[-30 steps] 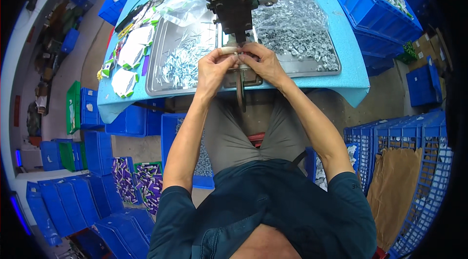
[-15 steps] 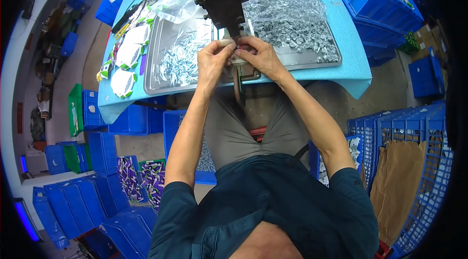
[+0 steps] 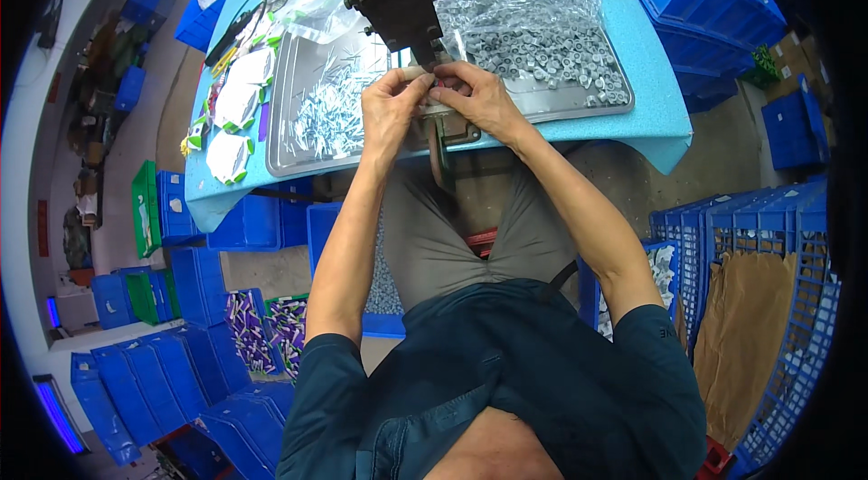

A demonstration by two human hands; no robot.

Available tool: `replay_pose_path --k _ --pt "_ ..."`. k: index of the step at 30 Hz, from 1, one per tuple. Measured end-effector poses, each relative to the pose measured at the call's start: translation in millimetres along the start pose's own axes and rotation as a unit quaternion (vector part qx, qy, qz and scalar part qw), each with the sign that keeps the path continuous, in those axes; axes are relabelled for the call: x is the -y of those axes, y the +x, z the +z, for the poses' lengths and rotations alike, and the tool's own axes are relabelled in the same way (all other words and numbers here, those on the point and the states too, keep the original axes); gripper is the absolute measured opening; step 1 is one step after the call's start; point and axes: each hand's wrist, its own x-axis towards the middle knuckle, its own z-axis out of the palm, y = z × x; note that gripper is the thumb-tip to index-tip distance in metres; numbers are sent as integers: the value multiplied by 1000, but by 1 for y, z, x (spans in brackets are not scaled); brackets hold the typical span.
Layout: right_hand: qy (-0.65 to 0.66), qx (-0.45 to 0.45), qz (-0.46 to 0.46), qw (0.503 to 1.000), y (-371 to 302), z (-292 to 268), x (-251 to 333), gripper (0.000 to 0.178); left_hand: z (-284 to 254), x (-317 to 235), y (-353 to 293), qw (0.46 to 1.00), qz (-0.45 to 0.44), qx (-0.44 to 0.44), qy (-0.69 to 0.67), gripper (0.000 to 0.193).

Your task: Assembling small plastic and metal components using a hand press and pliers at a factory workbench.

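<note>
- Step in hand, at a guess: lining up a small reddish piece (image 3: 439, 85) just below the tip of the dark metal press (image 3: 398, 14), near side of the counter (image 3: 655, 123), between the left tray (image 3: 294, 60) of thin pins (image 3: 324, 123) and the right tray (image 3: 542, 102) of grey caps (image 3: 565, 62).
- For the next move: probably steady fingertips, careful seating, nothing caught under the press.
- Left hand (image 3: 387, 112): thumb and forefinger pinched together, seemingly on that piece.
- Right hand (image 3: 486, 103): same deal from the right, gripping it.
- Half covered, so can't tell its exact shape tbh.
</note>
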Motion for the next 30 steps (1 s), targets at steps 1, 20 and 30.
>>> replay_pose_path --k 1,20,30 --pt "0 2 -1 1000 1 1 0 39 0 0 0 1000 3 -2 5 13" --pt "6 -32 -228 973 93 -90 244 48 0 -13 -5 962 121 -14 245 13" --pt "68 -43 -78 994 110 -99 168 54 12 -9 -5 972 140 -6 189 11"
